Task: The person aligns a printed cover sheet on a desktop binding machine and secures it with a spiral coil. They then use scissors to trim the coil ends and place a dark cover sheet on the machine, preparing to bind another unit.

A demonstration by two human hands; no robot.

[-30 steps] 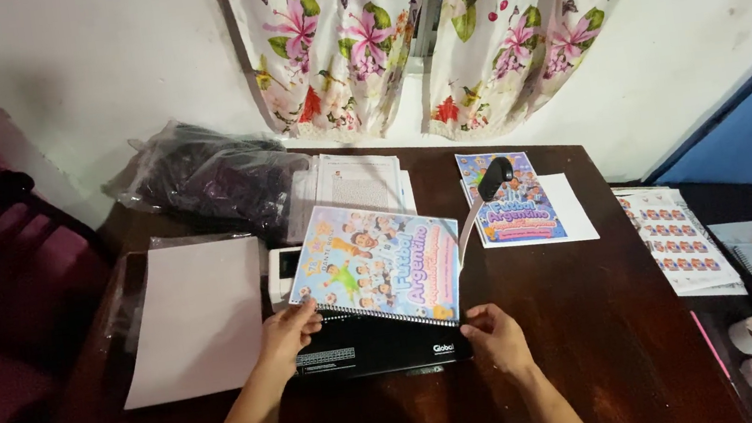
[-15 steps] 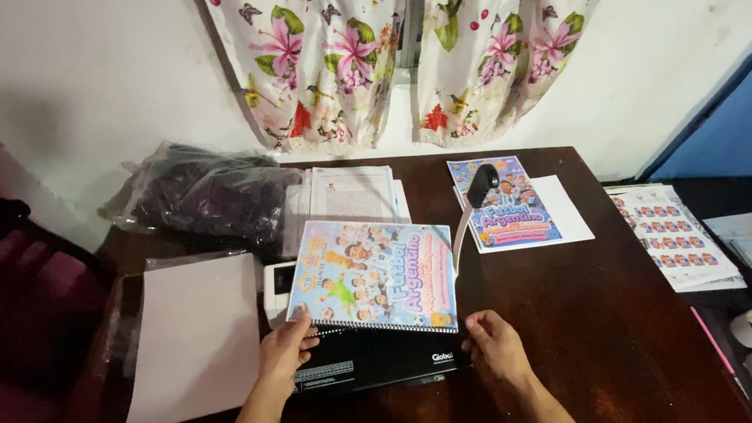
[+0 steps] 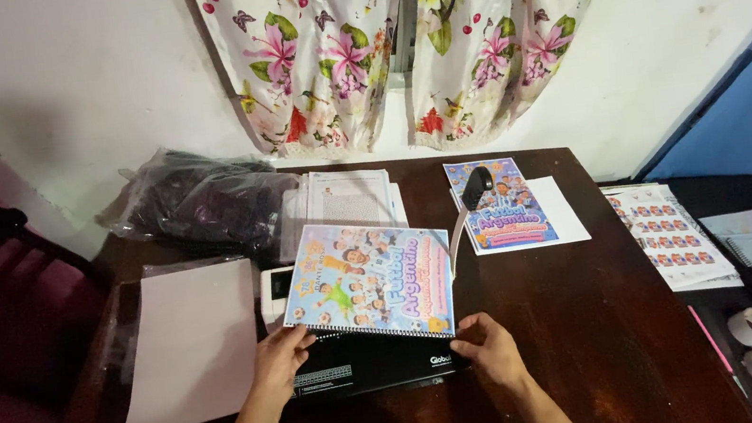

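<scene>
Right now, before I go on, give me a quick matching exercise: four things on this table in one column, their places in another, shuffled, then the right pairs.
Things:
1. spiral-bound booklet
2. blank white sheet
3. sticker sheet
4. black plastic bag

Places:
A. far left corner, by the wall
B. held at its lower edge by the left hand and right hand, over the black binding machine
C. right of the table's edge
D. flat, left of the hands

Pairs: 1-B, 2-D, 3-C, 4-A
</scene>
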